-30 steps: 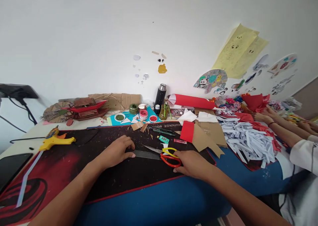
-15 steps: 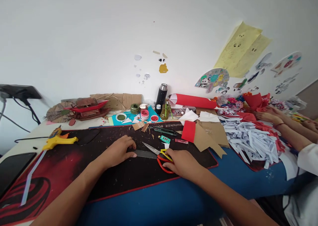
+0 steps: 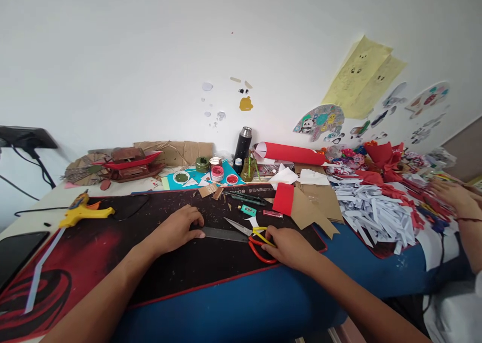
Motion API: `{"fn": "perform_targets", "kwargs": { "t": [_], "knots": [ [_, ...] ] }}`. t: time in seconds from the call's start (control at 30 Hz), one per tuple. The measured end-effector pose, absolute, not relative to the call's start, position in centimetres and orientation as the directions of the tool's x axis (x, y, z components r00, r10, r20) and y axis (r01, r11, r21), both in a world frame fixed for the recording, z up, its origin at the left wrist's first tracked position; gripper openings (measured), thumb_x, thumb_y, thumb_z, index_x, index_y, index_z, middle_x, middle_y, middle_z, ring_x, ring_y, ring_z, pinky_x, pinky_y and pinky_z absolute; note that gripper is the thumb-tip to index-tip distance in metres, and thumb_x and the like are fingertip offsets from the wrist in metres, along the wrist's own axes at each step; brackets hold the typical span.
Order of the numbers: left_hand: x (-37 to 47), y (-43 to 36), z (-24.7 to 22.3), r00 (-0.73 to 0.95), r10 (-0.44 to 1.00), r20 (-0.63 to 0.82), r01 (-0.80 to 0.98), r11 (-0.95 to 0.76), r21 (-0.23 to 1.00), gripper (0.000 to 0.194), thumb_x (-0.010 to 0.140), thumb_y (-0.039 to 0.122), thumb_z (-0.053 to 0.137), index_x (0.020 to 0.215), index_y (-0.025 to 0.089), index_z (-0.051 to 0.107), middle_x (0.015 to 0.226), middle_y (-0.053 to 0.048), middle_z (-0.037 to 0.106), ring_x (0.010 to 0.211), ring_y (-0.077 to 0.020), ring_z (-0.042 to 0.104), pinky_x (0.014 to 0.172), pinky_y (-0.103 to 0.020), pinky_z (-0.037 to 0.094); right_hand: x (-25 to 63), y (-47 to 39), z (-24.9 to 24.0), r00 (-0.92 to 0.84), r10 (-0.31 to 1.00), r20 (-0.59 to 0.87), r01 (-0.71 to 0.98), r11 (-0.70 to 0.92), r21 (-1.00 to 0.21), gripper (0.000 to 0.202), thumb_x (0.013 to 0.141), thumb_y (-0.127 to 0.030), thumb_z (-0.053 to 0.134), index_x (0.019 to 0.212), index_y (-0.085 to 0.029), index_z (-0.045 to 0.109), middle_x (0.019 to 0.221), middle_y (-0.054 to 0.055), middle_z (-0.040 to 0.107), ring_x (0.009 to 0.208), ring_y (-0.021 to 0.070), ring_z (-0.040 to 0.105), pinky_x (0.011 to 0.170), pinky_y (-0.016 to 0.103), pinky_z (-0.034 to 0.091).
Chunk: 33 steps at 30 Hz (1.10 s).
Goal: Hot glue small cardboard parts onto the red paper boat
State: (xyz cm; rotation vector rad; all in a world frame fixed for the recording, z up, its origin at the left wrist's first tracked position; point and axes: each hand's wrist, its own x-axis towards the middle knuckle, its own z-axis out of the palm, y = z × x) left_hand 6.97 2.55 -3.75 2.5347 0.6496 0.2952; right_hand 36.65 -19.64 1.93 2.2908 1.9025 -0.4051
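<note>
My left hand (image 3: 185, 229) is closed at the left end of a flat dark grey strip (image 3: 226, 234), thumb on top and fingers curled; its material I cannot make out. The strip stretches right across the black mat. My right hand (image 3: 289, 246) grips scissors (image 3: 257, 239) by their yellow and red handle loops, which stand apart. One bright blade points left, just above the strip, and the red-handled side meets the strip's right end. Behind the hands lie a green utility knife (image 3: 246, 198), a small teal packet (image 3: 248, 210) and a white paper scrap (image 3: 253, 222).
A yellow glue gun (image 3: 85, 212) rests at left on the mat (image 3: 181, 282). Paint pots (image 3: 217, 173), a black thermos (image 3: 244, 144) and a red paper roll (image 3: 289, 153) line the wall. Cardboard (image 3: 320, 202) and white paper strips (image 3: 376, 212) lie right, near another person's hand (image 3: 448, 195).
My right hand and the scissors have shifted right, away from my left hand, which stays at the strip's end. The other person's hands have moved right, off the red paper.
</note>
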Motion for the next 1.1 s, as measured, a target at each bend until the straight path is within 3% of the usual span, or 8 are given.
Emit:
{"fn": "perform_targets", "kwargs": {
  "t": [0.2,0.43,0.77,1.1],
  "knots": [
    [7.1,2.4,-3.6,0.866,0.494,0.076,0.391,-0.765,0.512,0.019,0.096,0.042,0.074,0.098,0.024,0.072,0.102,-0.006,0.071,0.101,-0.0279,0.064,0.087,-0.039,0.047,37.4,-20.1,2.1,0.180,0.941,-0.288,0.972,-0.214,-0.092,0.021,0.105,-0.038,0.068,0.114,-0.019,0.070,0.088,0.008,0.078,0.085,0.0271,0.074,0.063,0.031,0.027],
    [7.4,1.9,-2.8,0.861,0.508,0.034,0.427,-0.757,0.495,0.015,0.093,0.034,0.080,0.098,0.023,0.071,0.101,-0.005,0.072,0.102,-0.0272,0.063,0.087,-0.037,0.046,35.2,-18.4,1.4,0.057,0.988,-0.145,0.935,-0.104,-0.339,0.020,0.107,-0.040,0.064,0.112,-0.024,0.075,0.084,0.002,0.078,0.075,0.0215,0.071,0.064,0.028,0.033],
    [7.5,1.6,-2.7,0.859,0.510,0.045,0.430,-0.766,0.479,0.020,0.089,0.031,0.086,0.097,0.022,0.071,0.102,-0.005,0.072,0.103,-0.0270,0.063,0.090,-0.037,0.046,30.1,-13.6,0.5,-0.131,0.989,-0.073,0.952,0.104,-0.289,0.018,0.105,-0.034,0.068,0.118,-0.024,0.076,0.097,0.006,0.084,0.089,0.0258,0.078,0.070,0.030,0.038],
    [7.6,1.5,-2.7,0.862,0.503,0.060,0.414,-0.769,0.487,0.022,0.089,0.032,0.088,0.100,0.021,0.071,0.105,-0.005,0.074,0.104,-0.0267,0.064,0.093,-0.037,0.047,28.1,-8.5,-1.4,-0.116,0.983,0.140,0.872,0.168,-0.460,0.018,0.108,-0.028,0.060,0.103,-0.023,0.077,0.092,0.004,0.083,0.085,0.0228,0.078,0.072,0.030,0.041]
  ]
}}
